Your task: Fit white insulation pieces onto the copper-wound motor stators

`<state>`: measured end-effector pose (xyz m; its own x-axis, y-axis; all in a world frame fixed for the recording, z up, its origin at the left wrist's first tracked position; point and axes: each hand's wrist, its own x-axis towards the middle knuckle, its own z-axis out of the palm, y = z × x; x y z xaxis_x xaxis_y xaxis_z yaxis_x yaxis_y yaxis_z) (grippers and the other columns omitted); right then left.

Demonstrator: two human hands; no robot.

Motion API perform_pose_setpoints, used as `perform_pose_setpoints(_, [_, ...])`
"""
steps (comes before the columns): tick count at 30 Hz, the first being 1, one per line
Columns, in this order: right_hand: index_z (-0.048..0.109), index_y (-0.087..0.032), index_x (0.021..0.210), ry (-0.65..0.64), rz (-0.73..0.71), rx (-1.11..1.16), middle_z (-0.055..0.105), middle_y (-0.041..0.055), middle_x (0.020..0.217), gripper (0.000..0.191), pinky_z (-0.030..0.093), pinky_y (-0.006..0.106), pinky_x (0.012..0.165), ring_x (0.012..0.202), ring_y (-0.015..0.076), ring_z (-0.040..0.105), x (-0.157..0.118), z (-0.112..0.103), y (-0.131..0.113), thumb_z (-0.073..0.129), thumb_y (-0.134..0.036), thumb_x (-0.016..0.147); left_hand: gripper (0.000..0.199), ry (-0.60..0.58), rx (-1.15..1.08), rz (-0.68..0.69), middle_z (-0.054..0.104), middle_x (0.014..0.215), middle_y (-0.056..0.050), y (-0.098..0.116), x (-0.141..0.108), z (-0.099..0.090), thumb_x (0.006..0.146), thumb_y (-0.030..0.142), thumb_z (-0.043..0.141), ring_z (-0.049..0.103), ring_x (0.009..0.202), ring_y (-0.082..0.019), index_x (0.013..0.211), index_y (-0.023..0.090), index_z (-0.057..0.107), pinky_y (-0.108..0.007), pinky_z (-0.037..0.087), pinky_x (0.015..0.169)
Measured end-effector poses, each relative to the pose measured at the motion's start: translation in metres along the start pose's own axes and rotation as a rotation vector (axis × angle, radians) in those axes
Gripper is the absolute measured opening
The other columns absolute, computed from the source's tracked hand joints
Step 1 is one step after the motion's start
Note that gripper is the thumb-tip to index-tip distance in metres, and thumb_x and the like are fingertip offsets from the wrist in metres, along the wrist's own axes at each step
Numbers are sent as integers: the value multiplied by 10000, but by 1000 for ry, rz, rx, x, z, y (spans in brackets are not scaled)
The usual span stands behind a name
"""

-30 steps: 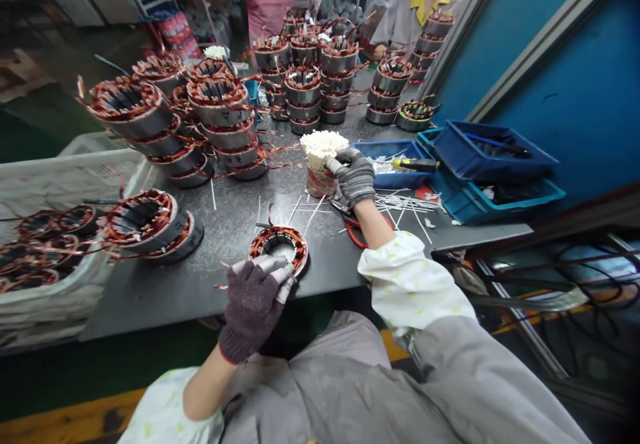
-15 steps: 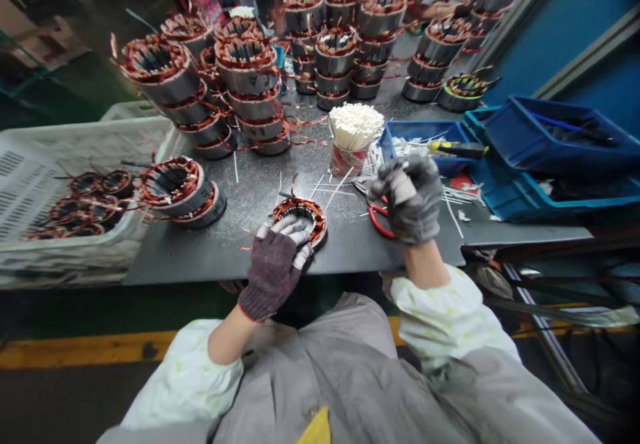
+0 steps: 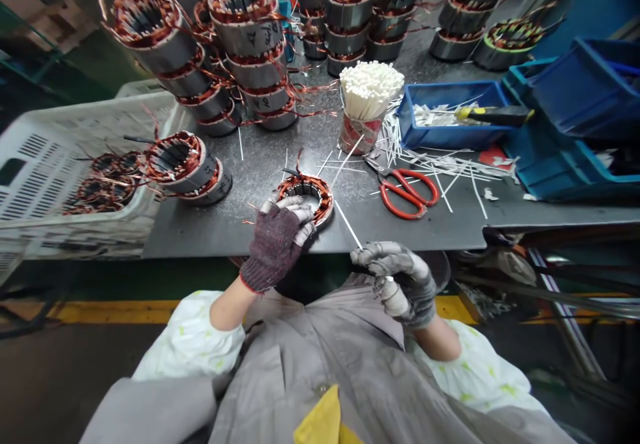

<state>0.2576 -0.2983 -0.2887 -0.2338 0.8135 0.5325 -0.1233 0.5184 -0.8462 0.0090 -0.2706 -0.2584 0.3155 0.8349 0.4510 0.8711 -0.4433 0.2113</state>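
Observation:
My left hand (image 3: 277, 237), in a dark knitted glove with pale fingertips, grips the near left side of a small stator (image 3: 323, 201) with copper windings. Its fingers lie over the ring and hide part of it. My right hand (image 3: 397, 277), in a grey glove, is closed just off the table's front edge. From its fingertips a thin white cable tie (image 3: 349, 224) points toward the stator, its tip apart from the ring. Red-handled scissors (image 3: 407, 193) lie on the table beyond my right hand. Behind them a cup (image 3: 357, 132) holds many white cable ties (image 3: 371, 87).
Stacked stators (image 3: 250, 37) stand at the back, with a short stack (image 3: 185, 167) at left. A white crate (image 3: 45, 141) holds more. Loose white strips (image 3: 445, 164) lie near a blue bin (image 3: 450, 136) bearing a yellow-black tool (image 3: 495, 116). Teal bins (image 3: 575, 171) stand at right.
My right hand has come from above the scissors down to the table's front edge, with a white cable tie now showing at its fingertips. The scissors are uncovered. My left hand stays on the stator.

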Motion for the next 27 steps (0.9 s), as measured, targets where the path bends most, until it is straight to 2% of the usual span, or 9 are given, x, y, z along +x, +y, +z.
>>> perform_pose_setpoints(3, [639,-269,996,-96,10,-20,748,74,1054,93,638,393,767,942,224,753,-7,2,4,600,-203,944,168,15,-5,16,759,1138,-72,0,0,0,1020,267,522,636,1274,-259,1125,199,634,-531,384,1173])
perform_pose_setpoints(6, [619,-253,979,-119,16,-83,746,56,1001,118,616,314,703,852,177,750,-7,6,5,567,-151,950,158,25,-15,20,759,1136,-68,-1,0,0,1017,279,527,638,1274,-259,1118,206,624,-528,395,1166])
perform_pose_setpoints(9, [627,-238,954,-131,-6,-132,749,55,964,103,599,270,676,803,151,741,5,12,9,565,-157,957,142,48,-37,-6,763,1121,-69,1,0,1,1010,291,534,646,1261,-261,1086,210,623,-532,395,1167])
perform_pose_setpoints(13, [668,-243,944,-112,-21,-81,768,69,1058,106,609,284,715,865,160,743,34,24,25,570,-208,966,140,121,-115,-110,761,1143,-59,8,-1,6,1004,289,537,653,1239,-247,1073,222,639,-522,383,1180])
perform_pose_setpoints(15, [694,-250,925,-21,78,-55,783,54,987,69,616,308,735,853,179,746,45,32,34,631,-273,943,213,186,-142,-207,742,1219,-72,11,-1,9,988,309,581,620,1283,-253,1172,217,638,-499,401,1169])
perform_pose_setpoints(17, [700,-254,894,64,259,10,766,15,795,102,606,305,646,695,175,723,52,39,38,710,-356,896,301,253,-161,-261,732,1252,-76,14,0,11,970,319,627,605,1298,-252,1252,214,625,-472,422,1150])
perform_pose_setpoints(20, [684,-247,858,104,480,138,697,-29,630,234,539,278,496,510,146,626,57,43,36,779,-458,822,194,281,-204,-163,770,1144,-33,14,2,12,969,284,645,669,1186,-218,1155,237,674,-459,408,1156])
perform_pose_setpoints(22, [690,-236,842,107,526,139,701,-23,644,270,534,274,506,530,139,619,59,42,31,789,-484,797,129,279,-207,-92,781,1090,-20,14,4,12,971,253,637,689,1142,-205,1088,239,690,-471,391,1167])
perform_pose_setpoints(27, [721,-230,829,49,496,20,747,5,745,194,574,298,613,647,162,666,62,40,28,752,-422,817,187,266,-149,-63,780,1100,-31,14,5,12,963,240,609,673,1186,-217,1132,240,689,-503,363,1181])
